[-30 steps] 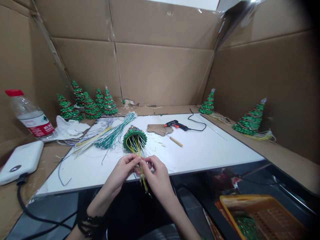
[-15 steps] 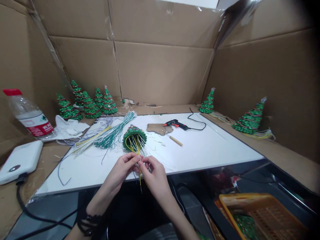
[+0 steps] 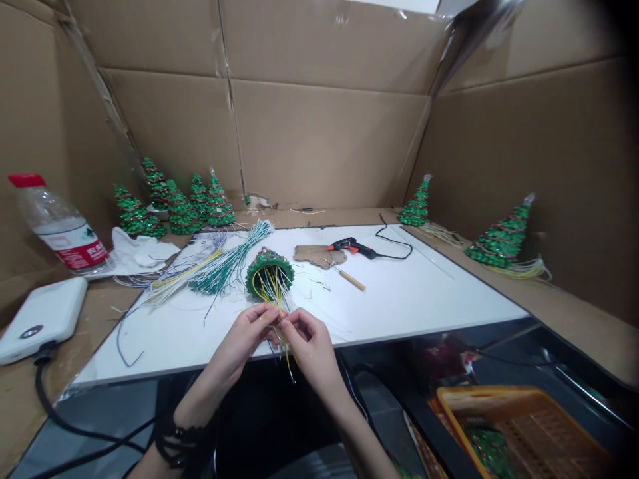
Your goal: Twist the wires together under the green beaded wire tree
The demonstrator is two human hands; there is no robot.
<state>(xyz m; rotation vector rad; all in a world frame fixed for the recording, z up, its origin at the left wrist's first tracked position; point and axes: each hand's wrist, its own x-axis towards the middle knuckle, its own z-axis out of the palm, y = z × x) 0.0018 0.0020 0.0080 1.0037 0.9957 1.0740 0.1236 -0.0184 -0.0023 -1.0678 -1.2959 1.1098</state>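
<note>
My left hand (image 3: 244, 332) and right hand (image 3: 307, 339), fingers pinching yellow wires (image 3: 279, 313) below green tree (image 3: 268, 271), frame centre; wires now bunched tighter than second ago.

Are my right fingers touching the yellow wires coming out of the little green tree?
Touching. The head view shows the right hand pinching the yellow wires that trail from the tree, opposite the left hand.

1 head view looks forward and down, fairly near the white board (image 3: 424, 293).
</note>
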